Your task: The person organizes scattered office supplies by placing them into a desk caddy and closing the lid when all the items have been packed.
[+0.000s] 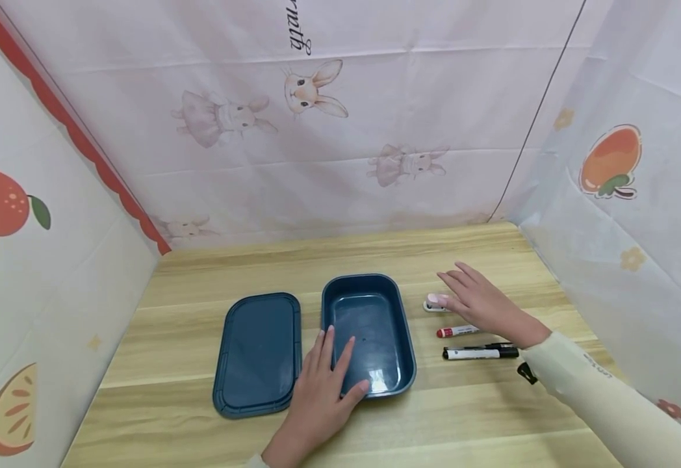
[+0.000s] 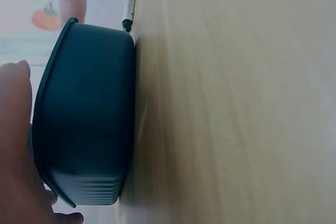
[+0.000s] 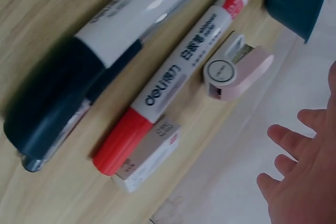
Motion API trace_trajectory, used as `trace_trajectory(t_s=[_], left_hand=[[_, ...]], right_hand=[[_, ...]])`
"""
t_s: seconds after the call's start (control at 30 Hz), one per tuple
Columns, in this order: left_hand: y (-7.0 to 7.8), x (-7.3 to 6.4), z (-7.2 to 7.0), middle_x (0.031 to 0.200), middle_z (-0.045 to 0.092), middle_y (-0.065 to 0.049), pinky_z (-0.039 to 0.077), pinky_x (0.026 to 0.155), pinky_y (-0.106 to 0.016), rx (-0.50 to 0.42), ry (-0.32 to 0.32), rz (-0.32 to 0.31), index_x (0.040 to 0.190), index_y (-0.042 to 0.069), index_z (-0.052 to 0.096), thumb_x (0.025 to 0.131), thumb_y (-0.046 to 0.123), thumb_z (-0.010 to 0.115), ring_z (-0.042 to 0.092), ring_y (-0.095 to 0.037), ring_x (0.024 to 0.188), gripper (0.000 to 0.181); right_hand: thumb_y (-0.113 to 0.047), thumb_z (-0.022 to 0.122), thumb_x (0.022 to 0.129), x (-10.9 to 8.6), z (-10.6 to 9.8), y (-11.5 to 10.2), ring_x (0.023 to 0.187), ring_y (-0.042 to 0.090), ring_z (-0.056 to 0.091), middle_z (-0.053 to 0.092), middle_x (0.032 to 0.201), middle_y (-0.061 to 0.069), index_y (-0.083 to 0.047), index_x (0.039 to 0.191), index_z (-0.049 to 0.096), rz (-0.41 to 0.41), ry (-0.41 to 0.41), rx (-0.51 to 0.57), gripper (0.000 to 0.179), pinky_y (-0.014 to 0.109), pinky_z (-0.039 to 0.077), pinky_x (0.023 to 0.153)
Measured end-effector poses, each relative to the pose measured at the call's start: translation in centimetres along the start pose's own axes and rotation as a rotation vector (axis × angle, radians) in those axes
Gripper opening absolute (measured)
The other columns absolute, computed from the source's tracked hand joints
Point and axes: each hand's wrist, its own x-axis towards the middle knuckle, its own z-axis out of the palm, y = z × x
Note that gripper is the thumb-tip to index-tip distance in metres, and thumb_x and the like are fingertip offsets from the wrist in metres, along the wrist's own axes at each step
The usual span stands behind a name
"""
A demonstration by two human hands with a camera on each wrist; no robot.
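A dark blue rectangular box stands uncovered on the table, with its outer wall filling much of the left wrist view. My left hand is at the box's near left corner, fingers spread and fairly straight over the rim. Above a small pink-and-white stapler, my right hand hovers with its fingers extended, gripping nothing. Closer to me lie a red-capped whiteboard marker and a black-capped marker. A small white box sits beside the red cap.
The matching blue lid lies flat left of the box. A small black clip-like item is by the right sleeve. Printed cloth walls enclose the back and both sides of the wooden table.
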Motion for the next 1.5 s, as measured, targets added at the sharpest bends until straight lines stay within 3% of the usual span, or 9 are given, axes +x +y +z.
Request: trace_trajectory(t_s=[0.17, 0.37, 0.53, 0.7, 1.07, 1.5], left_hand=[[0.0, -0.3, 0.1, 0.171, 0.003, -0.006, 0.024, 0.119, -0.064, -0.008, -0.008, -0.04, 0.162, 0.035, 0.021, 0.097, 0.07, 0.041, 0.001, -0.03, 0.158, 0.076], [-0.1, -0.5, 0.3, 0.171, 0.005, -0.008, 0.025, 0.119, -0.063, -0.015, 0.003, -0.054, 0.161, 0.031, 0.024, 0.095, 0.071, 0.046, 0.005, -0.03, 0.157, 0.08], [-0.2, -0.7, 0.4, 0.171, 0.001, -0.006, 0.024, 0.12, -0.062, -0.022, -0.021, -0.072, 0.162, 0.031, 0.022, 0.094, 0.073, 0.045, 0.006, -0.031, 0.157, 0.083], [-0.2, -0.8, 0.4, 0.171, -0.002, -0.004, 0.025, 0.119, -0.063, -0.032, -0.035, -0.075, 0.162, 0.032, 0.02, 0.093, 0.074, 0.046, 0.006, -0.031, 0.157, 0.086], [-0.1, -0.9, 0.5, 0.171, -0.002, -0.005, 0.024, 0.119, -0.064, -0.032, -0.05, -0.08, 0.162, 0.032, 0.02, 0.091, 0.079, 0.043, 0.003, -0.03, 0.158, 0.089], [-0.2, -0.8, 0.5, 0.171, -0.002, -0.004, 0.021, 0.121, -0.062, -0.026, -0.061, -0.087, 0.162, 0.033, 0.021, 0.09, 0.081, 0.041, 0.003, -0.029, 0.158, 0.088]], right_hand=[[-0.054, 0.045, 0.104, -0.1, 0.6, 0.7, 0.152, 0.043, 0.016, 0.044, 0.154, 0.019, -0.009, 0.158, 0.034, 0.012, -0.033, -0.025, 0.071, 0.063, 0.016, 0.122], [-0.049, 0.054, 0.102, 0.0, 1.3, 1.4, 0.148, 0.044, 0.026, 0.055, 0.145, 0.019, -0.006, 0.152, 0.044, -0.02, -0.044, -0.064, 0.066, 0.061, 0.021, 0.121], [-0.037, 0.067, 0.097, 0.3, 1.7, 1.6, 0.136, 0.042, 0.046, 0.066, 0.13, 0.016, -0.003, 0.138, 0.058, -0.121, 0.019, -0.187, 0.055, 0.057, 0.033, 0.116], [-0.026, 0.077, 0.09, 0.7, 2.1, 1.7, 0.114, 0.032, 0.06, 0.071, 0.114, 0.011, -0.003, 0.124, 0.067, -0.192, 0.08, -0.225, 0.043, 0.05, 0.044, 0.107], [-0.022, 0.082, 0.086, 1.1, 2.7, 1.7, 0.102, 0.025, 0.062, 0.071, 0.105, 0.006, -0.005, 0.119, 0.07, -0.172, 0.098, -0.24, 0.039, 0.045, 0.049, 0.098], [-0.015, 0.082, 0.084, 1.2, 2.8, 1.4, 0.103, 0.028, 0.064, 0.072, 0.1, 0.008, -0.003, 0.114, 0.07, -0.161, 0.121, -0.235, 0.034, 0.047, 0.048, 0.101]])
